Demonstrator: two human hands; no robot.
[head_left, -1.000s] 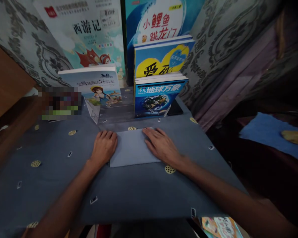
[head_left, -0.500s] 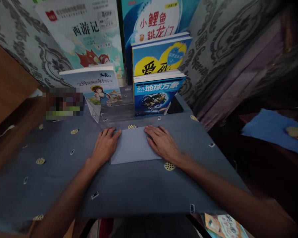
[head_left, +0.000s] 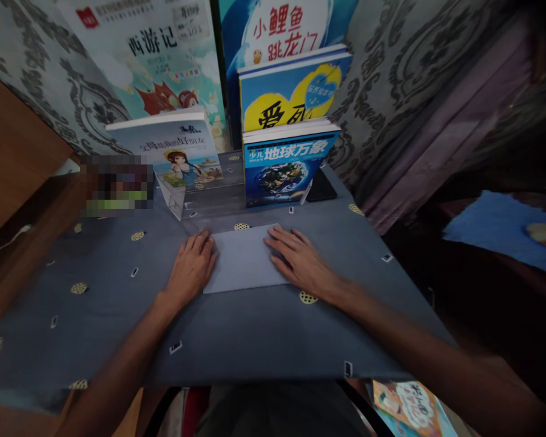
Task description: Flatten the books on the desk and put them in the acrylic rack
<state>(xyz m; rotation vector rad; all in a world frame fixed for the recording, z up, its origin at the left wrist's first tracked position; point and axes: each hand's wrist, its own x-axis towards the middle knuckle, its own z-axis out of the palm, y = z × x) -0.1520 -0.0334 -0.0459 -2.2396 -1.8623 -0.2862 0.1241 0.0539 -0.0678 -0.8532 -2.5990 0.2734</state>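
A flat pale grey-blue sheet [head_left: 241, 261], which looks like paper or thin card, lies on the dark grey patterned tablecloth [head_left: 236, 340]. My left hand [head_left: 192, 262] rests palm down at the sheet's left edge, fingers extended forward. Over its right side lies my right hand [head_left: 300, 258], flat with the fingers spread and pointing left across it. Neither hand grips anything. The sheet's far right corner shows just past the right fingertips, while its near right corner is covered by the right hand.
Beyond the sheet, several books stand upright: a blue Earth book [head_left: 284, 173], a yellow-and-blue book [head_left: 295, 91] and a book with a girl [head_left: 182, 155]. A dark flat object [head_left: 322, 185] lies beside them. A blue cloth [head_left: 491, 233] is at the right; books [head_left: 412, 406] sit below the table edge.
The whole view has shifted slightly, so the table and books appear higher. The left fingers sit a little further left, baring more of the sheet's left edge. The right hand stays on the sheet.
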